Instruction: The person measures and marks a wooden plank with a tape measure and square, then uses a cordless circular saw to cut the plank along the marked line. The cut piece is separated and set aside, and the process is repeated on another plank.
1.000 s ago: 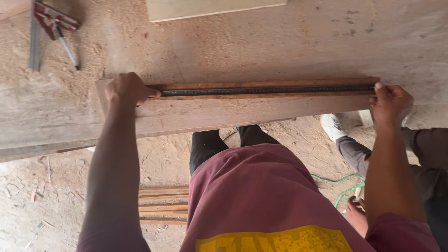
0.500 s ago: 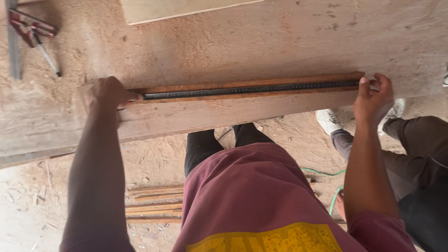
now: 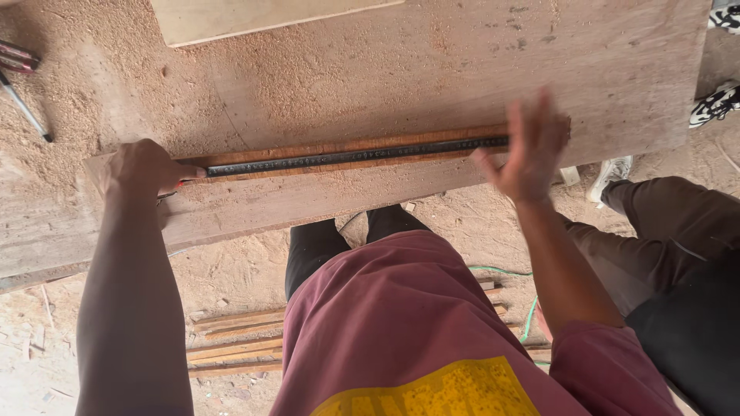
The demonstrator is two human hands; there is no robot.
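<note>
1. Maroon shirt [image 3: 401, 323] with a yellow print fills the bottom of the view, and both bare arms reach up from it to the bench edge.
2. Left hand [image 3: 142, 168] is curled closed over the left end of the dark metal bar [image 3: 354, 156], pinning it down.
3. Right hand [image 3: 528, 150] is spread wide open and blurred, holding nothing, right at the bar's right end. Can't tell if it's actually touching.
4. So the bar's long axis runs left to right, straight between the two hands, rising a bit toward the right. Only the left hand has any grip on it.
5. Looks-wise: thin, dark, long, with small light markings along it like a ruler. It lies on a reddish wood strip [image 3: 339, 146] that runs parallel to the near edge of the workbench [image 3: 385, 85].
6. Farther back, sawdust everywhere, a pale board [image 3: 262, 15] at the top, some tools [image 3: 19, 85] at far left.
7. Off right, another person's legs [image 3: 678, 223] and sneakers [image 3: 713, 104].
</note>
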